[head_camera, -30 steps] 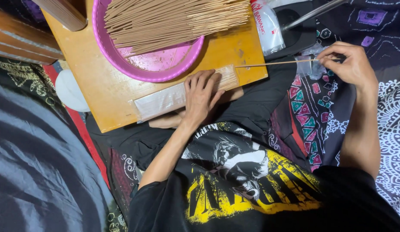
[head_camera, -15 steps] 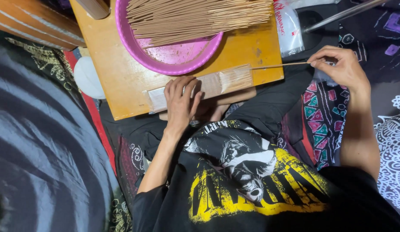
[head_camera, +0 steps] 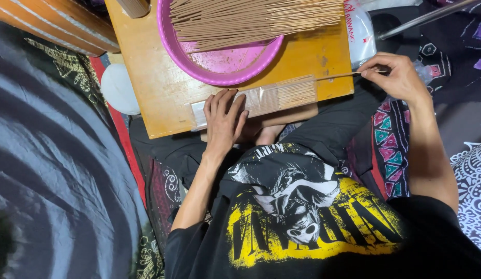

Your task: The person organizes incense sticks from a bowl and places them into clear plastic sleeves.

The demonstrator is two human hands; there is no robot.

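My left hand lies flat, fingers spread, on a long clear plastic sleeve partly filled with thin tan sticks; the sleeve rests along the near edge of a wooden board. My right hand pinches the end of a single thin stick, whose other end reaches the sleeve's open right end. A pink round basin on the board holds a large heap of the same sticks.
A white plastic packet lies at the board's right edge, a metal rod beyond it. A white rounded object sits left of the board, an orange wooden cylinder at top left. Patterned cloth covers the floor.
The view has shifted, so the board sits further right. My left hand slid left along the sleeve. My right hand brought the single stick's tip to the sleeve's open end.
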